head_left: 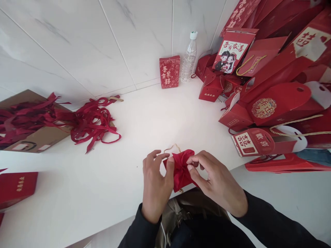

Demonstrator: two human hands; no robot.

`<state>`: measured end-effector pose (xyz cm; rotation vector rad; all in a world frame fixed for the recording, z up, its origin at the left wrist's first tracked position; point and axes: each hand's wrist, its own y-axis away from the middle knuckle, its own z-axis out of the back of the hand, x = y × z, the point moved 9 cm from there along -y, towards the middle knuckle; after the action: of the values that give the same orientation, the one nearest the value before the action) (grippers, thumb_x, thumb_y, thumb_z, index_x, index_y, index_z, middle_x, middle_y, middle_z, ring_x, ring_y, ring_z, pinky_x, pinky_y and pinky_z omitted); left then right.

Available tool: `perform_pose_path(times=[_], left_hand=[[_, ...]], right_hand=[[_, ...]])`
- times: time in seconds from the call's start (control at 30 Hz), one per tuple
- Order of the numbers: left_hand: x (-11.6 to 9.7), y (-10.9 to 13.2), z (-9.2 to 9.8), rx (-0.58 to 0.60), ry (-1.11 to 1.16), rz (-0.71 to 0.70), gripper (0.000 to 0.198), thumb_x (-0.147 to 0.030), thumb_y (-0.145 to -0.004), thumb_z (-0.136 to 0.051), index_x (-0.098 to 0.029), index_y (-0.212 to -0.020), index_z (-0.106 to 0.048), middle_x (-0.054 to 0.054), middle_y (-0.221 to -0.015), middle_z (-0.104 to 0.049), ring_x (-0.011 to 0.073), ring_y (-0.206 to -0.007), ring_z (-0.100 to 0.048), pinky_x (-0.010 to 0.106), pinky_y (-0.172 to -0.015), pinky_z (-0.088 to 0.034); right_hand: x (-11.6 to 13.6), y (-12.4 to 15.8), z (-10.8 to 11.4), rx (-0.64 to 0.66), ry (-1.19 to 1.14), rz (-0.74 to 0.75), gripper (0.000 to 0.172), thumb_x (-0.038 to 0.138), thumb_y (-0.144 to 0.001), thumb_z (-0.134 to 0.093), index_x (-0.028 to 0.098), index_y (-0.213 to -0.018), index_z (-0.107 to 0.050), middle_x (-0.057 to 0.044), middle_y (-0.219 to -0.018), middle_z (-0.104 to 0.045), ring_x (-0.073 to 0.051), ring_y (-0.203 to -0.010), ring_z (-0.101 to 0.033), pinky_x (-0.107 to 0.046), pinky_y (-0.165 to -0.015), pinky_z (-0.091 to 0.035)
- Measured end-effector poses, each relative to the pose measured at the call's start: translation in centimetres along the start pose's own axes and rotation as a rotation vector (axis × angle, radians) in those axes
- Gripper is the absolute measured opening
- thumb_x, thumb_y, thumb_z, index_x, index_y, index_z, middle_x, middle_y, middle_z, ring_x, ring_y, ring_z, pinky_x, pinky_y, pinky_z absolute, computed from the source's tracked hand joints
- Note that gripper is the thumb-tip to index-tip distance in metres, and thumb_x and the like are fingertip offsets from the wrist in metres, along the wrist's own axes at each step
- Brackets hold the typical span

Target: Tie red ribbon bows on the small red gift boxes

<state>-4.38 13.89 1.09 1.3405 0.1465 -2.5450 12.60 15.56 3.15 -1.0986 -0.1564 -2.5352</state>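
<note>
A small red fabric pouch [181, 170] with a beige cord loop lies at the near edge of the white table [144, 120]. My left hand [155, 184] pinches its left side with thumb and fingers. Its right side is pinched at the gathered top by my right hand [216, 181]. Both hands are closed on the cloth, meeting over its middle.
A heap of dark red ribbons [90, 120] spills from a cardboard box [33, 137] at the left. A red packet [169, 71] and a clear water bottle [188, 58] stand by the wall. Red gift bags and boxes [271, 96] pile up at the right. A red box [15, 187] lies at far left.
</note>
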Motion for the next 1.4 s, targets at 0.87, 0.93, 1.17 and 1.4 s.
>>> perform_pose_path(times=[0.87, 0.93, 1.17, 1.4], left_hand=[[2.2, -1.0, -3.7, 0.101, 0.378, 0.186, 0.022, -0.041, -0.091, -0.062, -0.021, -0.093, -0.07, 0.005, -0.105, -0.073, 0.0195, -0.093, -0.067, 0.032, -0.086, -0.051], [2.3, -1.2, -3.8, 0.086, 0.394, 0.198, 0.024, -0.043, -0.092, -0.061, -0.02, -0.089, -0.068, 0.003, -0.093, -0.072, 0.0171, -0.084, -0.066, 0.03, -0.08, -0.051], [2.5, -0.3, -2.5, -0.03, 0.378, 0.221, 0.029, -0.046, -0.095, -0.055, -0.021, -0.108, -0.063, 0.007, -0.113, -0.068, 0.0219, -0.105, -0.063, 0.035, -0.091, -0.048], [0.8, 3.2, -2.2, -0.077, 0.088, 0.183, 0.045, -0.042, -0.086, -0.065, -0.022, -0.124, -0.05, 0.012, -0.125, -0.058, 0.0312, -0.122, -0.053, 0.05, -0.098, -0.046]], right_hand=[[-0.8, 0.6, -1.9, 0.13, -0.076, -0.005, 0.014, 0.009, -0.094, -0.05, 0.023, -0.092, -0.054, -0.005, -0.096, -0.056, -0.023, -0.087, -0.058, -0.041, -0.078, -0.051], [-0.6, 0.7, -2.0, 0.138, -0.075, 0.006, 0.014, 0.01, -0.095, -0.048, 0.023, -0.09, -0.053, -0.005, -0.096, -0.055, -0.023, -0.088, -0.058, -0.041, -0.078, -0.05], [-2.0, 0.3, -0.3, 0.014, -0.212, -0.101, 0.011, 0.03, -0.101, -0.049, 0.024, -0.11, -0.052, -0.003, -0.094, -0.059, -0.02, -0.084, -0.057, -0.036, -0.078, -0.049], [-3.7, -2.8, -0.7, 0.067, -0.286, -0.157, 0.018, 0.038, -0.1, -0.055, 0.022, -0.101, -0.064, -0.003, -0.096, -0.064, -0.017, -0.079, -0.058, -0.03, -0.063, -0.044]])
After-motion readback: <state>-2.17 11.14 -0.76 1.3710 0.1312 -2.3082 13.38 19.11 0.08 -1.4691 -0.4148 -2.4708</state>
